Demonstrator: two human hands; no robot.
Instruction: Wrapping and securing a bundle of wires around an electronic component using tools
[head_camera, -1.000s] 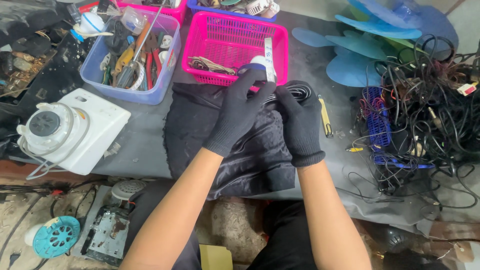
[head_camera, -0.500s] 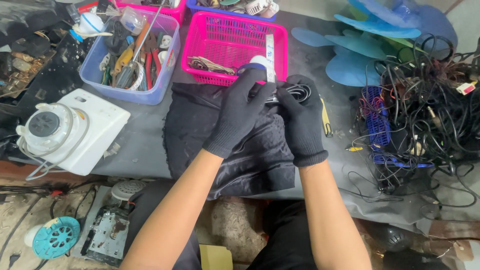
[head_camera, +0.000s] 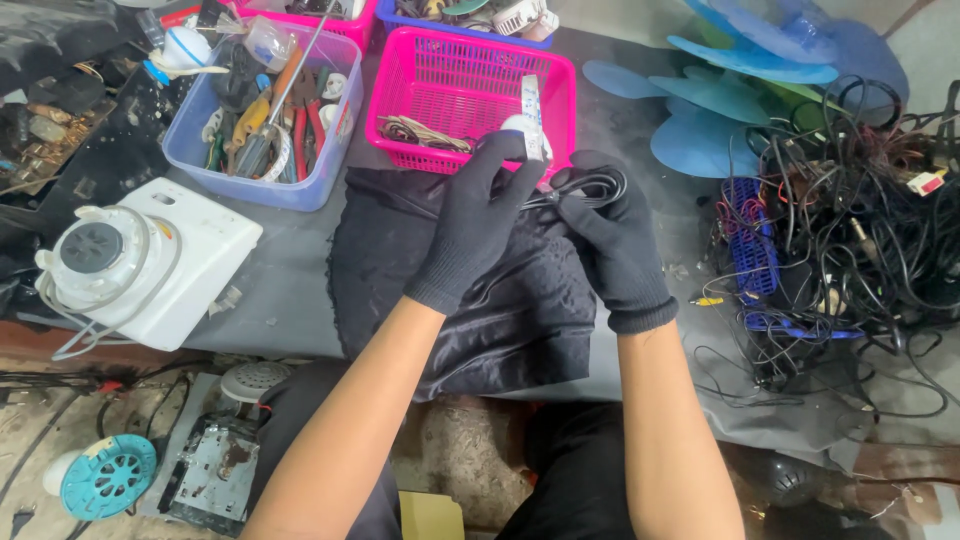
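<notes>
Both my hands wear black knit gloves and meet over a black cloth (head_camera: 500, 310) spread on the table. My left hand (head_camera: 475, 225) pinches a white tube-shaped object (head_camera: 528, 128) and the end of a coiled black cable (head_camera: 590, 185). Gripping that same coil from the right side is my right hand (head_camera: 615, 245). The coil sits just in front of a pink mesh basket (head_camera: 440, 90) that holds a small bundle of wires.
A blue tub (head_camera: 255, 180) of hand tools stands at the left. A white appliance part (head_camera: 140, 265) lies at the table's left edge. A tangle of black cables (head_camera: 860, 230) and blue fan blades (head_camera: 730, 90) fill the right. Scrap parts lie on the floor.
My hands have shifted slightly with the coil; the left hand's fingers have moved up around the white tube. Otherwise the scene is the same.
</notes>
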